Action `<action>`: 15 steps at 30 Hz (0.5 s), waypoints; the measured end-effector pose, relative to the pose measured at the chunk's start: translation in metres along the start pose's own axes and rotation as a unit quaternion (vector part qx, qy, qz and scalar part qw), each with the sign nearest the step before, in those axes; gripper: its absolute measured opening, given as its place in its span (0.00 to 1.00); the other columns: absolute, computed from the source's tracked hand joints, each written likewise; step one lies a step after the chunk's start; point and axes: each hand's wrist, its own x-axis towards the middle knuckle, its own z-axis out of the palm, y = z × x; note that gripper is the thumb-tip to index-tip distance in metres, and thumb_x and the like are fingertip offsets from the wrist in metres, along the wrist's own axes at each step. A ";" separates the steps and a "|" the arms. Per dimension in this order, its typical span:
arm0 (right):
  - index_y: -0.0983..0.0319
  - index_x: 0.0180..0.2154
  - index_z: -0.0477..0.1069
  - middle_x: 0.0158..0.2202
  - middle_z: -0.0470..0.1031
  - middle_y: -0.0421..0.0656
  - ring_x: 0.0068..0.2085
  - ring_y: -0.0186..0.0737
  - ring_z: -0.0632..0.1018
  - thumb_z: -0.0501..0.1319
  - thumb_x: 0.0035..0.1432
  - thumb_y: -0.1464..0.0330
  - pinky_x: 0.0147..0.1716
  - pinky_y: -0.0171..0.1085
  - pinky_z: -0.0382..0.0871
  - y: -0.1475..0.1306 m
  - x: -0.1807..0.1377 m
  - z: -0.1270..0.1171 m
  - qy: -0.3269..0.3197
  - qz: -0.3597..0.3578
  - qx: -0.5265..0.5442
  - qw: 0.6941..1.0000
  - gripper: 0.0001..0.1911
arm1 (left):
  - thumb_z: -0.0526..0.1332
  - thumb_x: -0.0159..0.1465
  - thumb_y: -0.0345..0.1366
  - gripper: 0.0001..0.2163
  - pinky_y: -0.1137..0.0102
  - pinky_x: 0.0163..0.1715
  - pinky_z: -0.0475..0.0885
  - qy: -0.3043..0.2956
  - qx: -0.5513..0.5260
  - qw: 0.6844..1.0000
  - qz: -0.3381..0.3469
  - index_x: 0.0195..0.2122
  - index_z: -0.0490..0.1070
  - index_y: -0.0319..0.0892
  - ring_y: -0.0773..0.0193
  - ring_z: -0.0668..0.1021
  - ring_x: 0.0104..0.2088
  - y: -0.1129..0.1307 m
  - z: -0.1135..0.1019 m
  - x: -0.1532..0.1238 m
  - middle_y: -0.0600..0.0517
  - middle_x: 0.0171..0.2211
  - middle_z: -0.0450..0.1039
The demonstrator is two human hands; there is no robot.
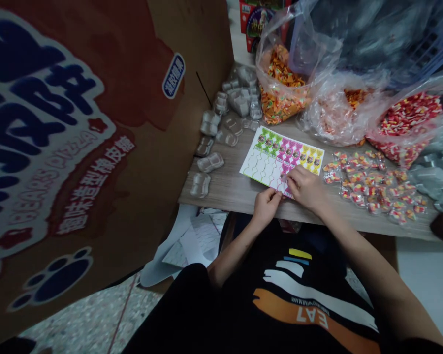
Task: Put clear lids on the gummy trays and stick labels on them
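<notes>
A sheet of stickers with green, pink and yellow labels lies at the table's front edge. Several labels are gone from its lower left, leaving white outlines. My left hand pinches the sheet's near edge between thumb and fingers. On the sheet's lower right part, my right hand has its fingers closed together at a pink label; whether a label is between the fingertips is hidden. To the right of the sheet lie several small clear packs of colourful candy. Clear plastic shells lie to its left.
A large printed cardboard box walls off the left side. Behind the sheet stand bags of orange candy and red candy, with a blue basket at the back right. More clear shells pile up at the right.
</notes>
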 end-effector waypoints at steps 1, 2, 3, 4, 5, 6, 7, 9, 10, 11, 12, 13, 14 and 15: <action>0.62 0.33 0.73 0.35 0.74 0.47 0.36 0.42 0.74 0.54 0.65 0.72 0.33 0.38 0.63 0.001 0.006 -0.001 0.020 -0.002 -0.009 1.000 0.10 | 0.65 0.59 0.41 0.10 0.70 0.31 0.74 0.005 -0.022 1.000 -0.018 0.26 0.73 0.40 0.61 0.79 0.30 0.001 0.001 0.000 0.50 0.26 0.78; 0.62 0.33 0.73 0.35 0.74 0.46 0.36 0.41 0.73 0.54 0.65 0.72 0.33 0.38 0.62 0.002 0.011 -0.003 0.041 -0.004 -0.014 0.999 0.10 | 0.65 0.59 0.41 0.10 0.69 0.30 0.75 0.010 -0.044 0.998 -0.036 0.26 0.73 0.40 0.61 0.79 0.29 0.002 0.002 0.000 0.50 0.26 0.78; 0.61 0.34 0.73 0.36 0.74 0.46 0.36 0.41 0.73 0.54 0.65 0.72 0.32 0.38 0.62 0.004 0.017 -0.006 0.064 -0.005 -0.012 0.998 0.10 | 0.65 0.58 0.41 0.10 0.69 0.29 0.75 0.017 -0.065 0.996 -0.052 0.26 0.73 0.40 0.62 0.79 0.28 0.003 0.003 0.001 0.50 0.26 0.78; 0.61 0.34 0.73 0.36 0.74 0.46 0.35 0.40 0.73 0.54 0.65 0.72 0.32 0.38 0.62 0.006 0.023 -0.010 0.090 -0.005 -0.002 0.996 0.10 | 0.65 0.57 0.41 0.10 0.70 0.28 0.75 0.026 -0.084 0.994 -0.066 0.25 0.73 0.39 0.63 0.79 0.26 0.004 0.003 0.002 0.49 0.25 0.78; 0.61 0.34 0.73 0.36 0.74 0.45 0.34 0.39 0.73 0.54 0.65 0.72 0.32 0.38 0.63 0.008 0.029 -0.014 0.119 -0.002 0.015 0.993 0.09 | 0.65 0.56 0.41 0.10 0.70 0.27 0.75 0.035 -0.098 0.992 -0.077 0.25 0.72 0.39 0.64 0.79 0.25 0.006 0.003 0.003 0.49 0.25 0.78; 0.61 0.35 0.73 0.36 0.74 0.44 0.34 0.38 0.73 0.55 0.65 0.71 0.32 0.38 0.64 0.010 0.033 -0.019 0.151 0.006 0.040 0.988 0.09 | 0.66 0.56 0.41 0.10 0.71 0.26 0.74 0.044 -0.108 0.989 -0.086 0.24 0.72 0.39 0.65 0.78 0.24 0.007 0.002 0.004 0.49 0.24 0.78; 0.60 0.34 0.73 0.35 0.73 0.43 0.33 0.37 0.73 0.55 0.64 0.71 0.32 0.37 0.65 0.012 0.037 -0.024 0.187 0.018 0.070 0.980 0.09 | 0.66 0.55 0.41 0.11 0.72 0.25 0.74 0.052 -0.113 0.988 -0.092 0.24 0.72 0.38 0.66 0.78 0.23 0.009 0.000 0.006 0.49 0.24 0.77; 0.59 0.34 0.73 0.33 0.72 0.41 0.32 0.36 0.73 0.57 0.63 0.69 0.31 0.37 0.67 0.017 0.038 -0.034 0.263 0.058 0.141 0.953 0.07 | 0.67 0.53 0.42 0.11 0.72 0.24 0.74 0.064 -0.118 0.986 -0.097 0.25 0.73 0.38 0.66 0.77 0.22 0.012 -0.007 0.010 0.49 0.23 0.77; 0.59 0.33 0.73 0.32 0.71 0.40 0.31 0.35 0.74 0.59 0.63 0.67 0.29 0.36 0.68 0.018 0.036 -0.037 0.297 0.083 0.180 0.934 0.06 | 0.67 0.53 0.43 0.12 0.73 0.23 0.73 0.070 -0.118 0.986 -0.095 0.25 0.73 0.37 0.67 0.77 0.21 0.014 -0.011 0.012 0.49 0.23 0.77; 0.59 0.33 0.73 0.31 0.71 0.39 0.30 0.34 0.74 0.60 0.62 0.66 0.28 0.35 0.69 0.020 0.032 -0.040 0.326 0.109 0.219 0.913 0.06 | 0.67 0.52 0.43 0.12 0.73 0.22 0.73 0.076 -0.116 0.986 -0.091 0.25 0.73 0.38 0.67 0.77 0.21 0.015 -0.015 0.014 0.49 0.23 0.77; 0.59 0.34 0.73 0.31 0.71 0.38 0.28 0.34 0.75 0.62 0.62 0.64 0.26 0.35 0.69 0.021 0.027 -0.041 0.348 0.135 0.256 0.892 0.06 | 0.67 0.51 0.44 0.13 0.73 0.22 0.72 0.084 -0.114 0.986 -0.088 0.25 0.73 0.38 0.67 0.77 0.21 0.017 -0.020 0.016 0.50 0.23 0.76; 0.59 0.34 0.73 0.30 0.71 0.37 0.27 0.33 0.75 0.63 0.61 0.63 0.25 0.34 0.70 0.022 0.019 -0.042 0.366 0.159 0.290 0.870 0.07 | 0.67 0.50 0.45 0.13 0.73 0.22 0.72 0.094 -0.110 0.986 -0.087 0.25 0.72 0.38 0.67 0.77 0.20 0.018 -0.025 0.018 0.50 0.22 0.76; 0.59 0.35 0.73 0.29 0.72 0.37 0.25 0.32 0.75 0.64 0.61 0.62 0.24 0.33 0.70 0.023 0.011 -0.042 0.379 0.181 0.319 0.849 0.08 | 0.67 0.49 0.45 0.14 0.73 0.22 0.72 0.105 -0.105 0.985 -0.088 0.24 0.71 0.39 0.66 0.77 0.20 0.019 -0.030 0.020 0.51 0.22 0.75; 0.60 0.35 0.73 0.28 0.73 0.36 0.24 0.32 0.75 0.64 0.60 0.61 0.23 0.33 0.70 0.024 0.002 -0.042 0.393 0.200 0.340 0.831 0.08 | 0.67 0.49 0.46 0.14 0.73 0.22 0.72 0.116 -0.098 0.984 -0.092 0.24 0.71 0.39 0.66 0.77 0.21 0.020 -0.036 0.022 0.51 0.21 0.75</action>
